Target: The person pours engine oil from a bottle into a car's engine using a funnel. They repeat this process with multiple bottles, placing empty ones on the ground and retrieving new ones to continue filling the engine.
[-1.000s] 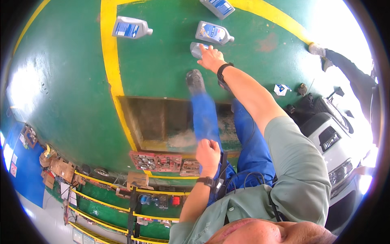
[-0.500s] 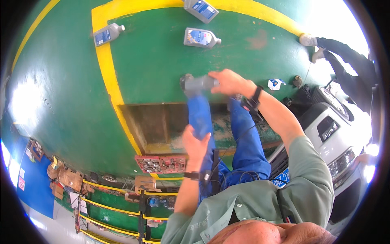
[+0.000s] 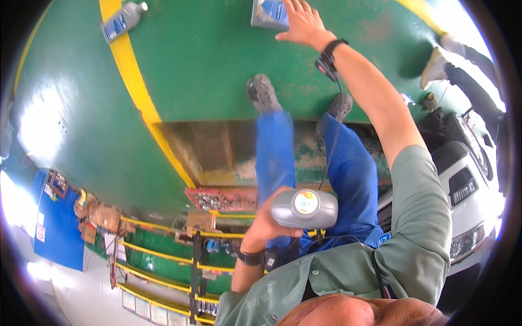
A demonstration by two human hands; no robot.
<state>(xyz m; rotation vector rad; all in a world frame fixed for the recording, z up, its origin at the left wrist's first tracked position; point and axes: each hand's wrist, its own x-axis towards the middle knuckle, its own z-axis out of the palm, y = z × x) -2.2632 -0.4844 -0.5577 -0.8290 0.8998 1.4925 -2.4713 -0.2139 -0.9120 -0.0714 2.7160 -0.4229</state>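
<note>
My left hand (image 3: 266, 220) is wrapped round a grey plastic bottle (image 3: 285, 212) close to my body. The bottle's capped end, with its round white-and-yellow cap (image 3: 306, 204), points up at the camera. At the far end of my stretched arm, my right hand (image 3: 305, 24) is open, its fingers spread over the neck side of a grey bottle with a blue label (image 3: 266, 13) lying on the floor. Whether the fingers touch that bottle I cannot tell. Another grey bottle with a blue label (image 3: 122, 23) lies at the far left, across the yellow line.
In front of me is a recessed pit (image 3: 212, 146) in the green floor, with my shoes beyond its far edge. A red tray of metal parts (image 3: 223, 200) lies left of my legs. Yellow railings (image 3: 155, 263) stand near left. A white car (image 3: 462, 195) and another person's legs (image 3: 473, 70) are right.
The grey bottle that was in my right hand is now in my left, close to my body. My right hand has moved far forward to a bottle on the floor.
</note>
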